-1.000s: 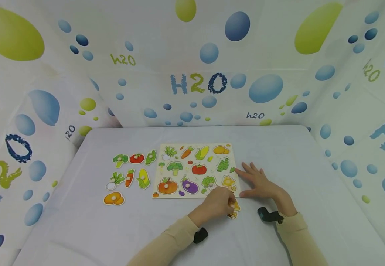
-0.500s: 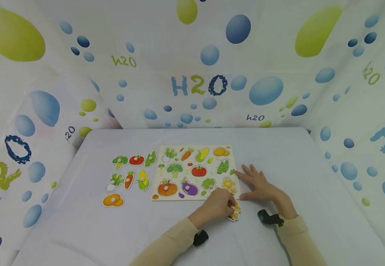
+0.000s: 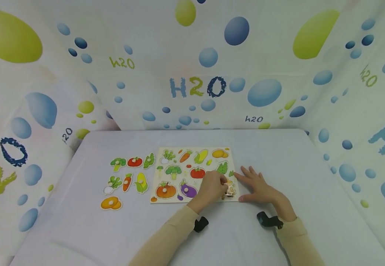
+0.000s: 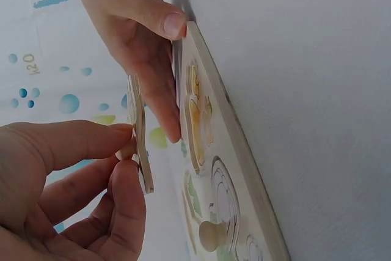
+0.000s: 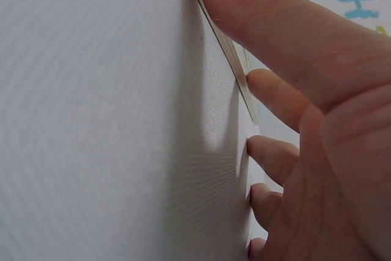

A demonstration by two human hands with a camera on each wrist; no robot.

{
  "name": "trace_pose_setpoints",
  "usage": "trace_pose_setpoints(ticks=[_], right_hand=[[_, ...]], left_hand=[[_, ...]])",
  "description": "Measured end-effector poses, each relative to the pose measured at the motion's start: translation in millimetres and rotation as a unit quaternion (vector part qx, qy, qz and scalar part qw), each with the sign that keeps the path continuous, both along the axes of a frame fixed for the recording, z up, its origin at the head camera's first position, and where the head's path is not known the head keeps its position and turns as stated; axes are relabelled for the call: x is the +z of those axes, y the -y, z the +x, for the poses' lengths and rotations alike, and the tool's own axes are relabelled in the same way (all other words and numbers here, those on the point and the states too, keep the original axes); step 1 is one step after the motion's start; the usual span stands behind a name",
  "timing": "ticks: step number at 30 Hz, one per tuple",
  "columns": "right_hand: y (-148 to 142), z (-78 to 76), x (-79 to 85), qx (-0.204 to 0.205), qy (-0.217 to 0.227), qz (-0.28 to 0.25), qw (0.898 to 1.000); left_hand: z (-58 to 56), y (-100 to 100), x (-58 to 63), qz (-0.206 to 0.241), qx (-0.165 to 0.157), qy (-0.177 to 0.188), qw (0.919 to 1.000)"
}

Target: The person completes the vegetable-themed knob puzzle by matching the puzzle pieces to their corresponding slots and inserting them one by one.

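Observation:
My left hand (image 3: 210, 188) pinches the small knob of a mushroom puzzle piece (image 4: 142, 151) between thumb and index finger. In the left wrist view this piece is seen edge-on, raised off the wooden vegetable puzzle board (image 3: 159, 177), near the mushroom recess (image 4: 195, 123). My right hand (image 3: 257, 186) is spread on the table at the board's right edge, its thumb and index finger touching the board. A pumpkin piece (image 3: 166, 190) and an eggplant piece (image 3: 188, 189) sit in the board's front row. A knob (image 4: 211, 235) of another seated piece shows under my left hand.
Loose knobbed pieces lie left of the board: broccoli (image 3: 117, 163), tomato (image 3: 135, 162), green leafy piece (image 3: 149, 160), radish (image 3: 112, 183), carrot (image 3: 127, 182), corn (image 3: 141, 183) and potato (image 3: 111, 203). A patterned curtain (image 3: 192, 44) surrounds the white table (image 3: 79, 229).
My left hand has lifted the mushroom piece from the table in front of the board and carried it away from me, over the board's front right corner. The right hand stays in place.

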State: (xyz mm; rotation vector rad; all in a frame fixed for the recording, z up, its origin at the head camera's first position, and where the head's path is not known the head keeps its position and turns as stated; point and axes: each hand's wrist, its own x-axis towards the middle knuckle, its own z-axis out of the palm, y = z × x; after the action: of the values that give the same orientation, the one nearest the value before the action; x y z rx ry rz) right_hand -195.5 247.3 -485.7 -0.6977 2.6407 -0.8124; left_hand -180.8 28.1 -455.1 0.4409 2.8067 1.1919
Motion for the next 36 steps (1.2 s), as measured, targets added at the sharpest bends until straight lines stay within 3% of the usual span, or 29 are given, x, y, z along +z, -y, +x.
trace_pose_setpoints(ticks=[7, 15, 27, 36], right_hand=[[0, -1.5, -0.2, -0.002, 0.001, 0.003, 1.000], [-1, -0.5, -2.2, -0.006, 0.009, 0.004, 1.000], [0, -1.0, -2.1, -0.008, 0.006, 0.001, 1.000], [0, -1.5, -0.1, -0.009, 0.010, 0.002, 1.000]], left_hand=[[-6.0, -7, -4.9, -0.023, 0.015, 0.018, 0.9995], [-5.2, -13, -14.7, -0.043, 0.015, 0.024, 0.9987], [-4.1, -17, -13.5, -0.060, 0.026, 0.016, 0.9977], [-6.3, -20, -14.6, -0.060, 0.020, 0.039, 0.9973]])
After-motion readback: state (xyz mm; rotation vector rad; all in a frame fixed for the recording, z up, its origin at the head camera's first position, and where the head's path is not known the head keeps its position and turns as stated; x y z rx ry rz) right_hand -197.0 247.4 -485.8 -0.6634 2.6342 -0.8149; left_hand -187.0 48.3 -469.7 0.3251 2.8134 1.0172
